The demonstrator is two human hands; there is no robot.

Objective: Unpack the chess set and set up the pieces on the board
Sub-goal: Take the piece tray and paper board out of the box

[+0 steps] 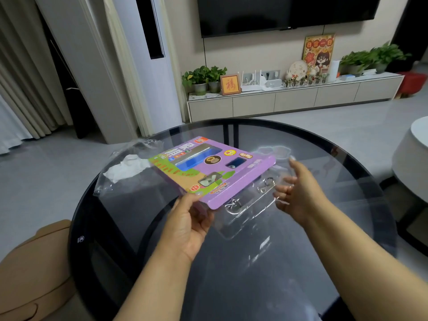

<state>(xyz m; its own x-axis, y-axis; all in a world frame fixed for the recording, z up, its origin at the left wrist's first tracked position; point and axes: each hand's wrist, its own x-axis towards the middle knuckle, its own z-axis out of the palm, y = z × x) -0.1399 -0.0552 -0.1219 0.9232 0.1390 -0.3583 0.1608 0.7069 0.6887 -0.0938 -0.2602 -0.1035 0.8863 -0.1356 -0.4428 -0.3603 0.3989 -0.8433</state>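
Observation:
A flat purple chess set box [208, 167] with cut-out windows is held tilted above the round dark glass table [324, 163]. My left hand [187, 228] grips its near corner, thumb on top and fingers underneath. A clear plastic bag [250, 205] trails from the box's near right side, with small metal rings showing through it. My right hand [298, 191] is just right of the box, fingers loosely spread at the plastic; a firm hold is not visible.
Crumpled clear wrapping with white paper [125, 167] lies on the table's left side behind the box. A tan seat [32, 269] stands at the lower left and a white stool [412, 163] at the right. A TV cabinet with plants runs along the far wall.

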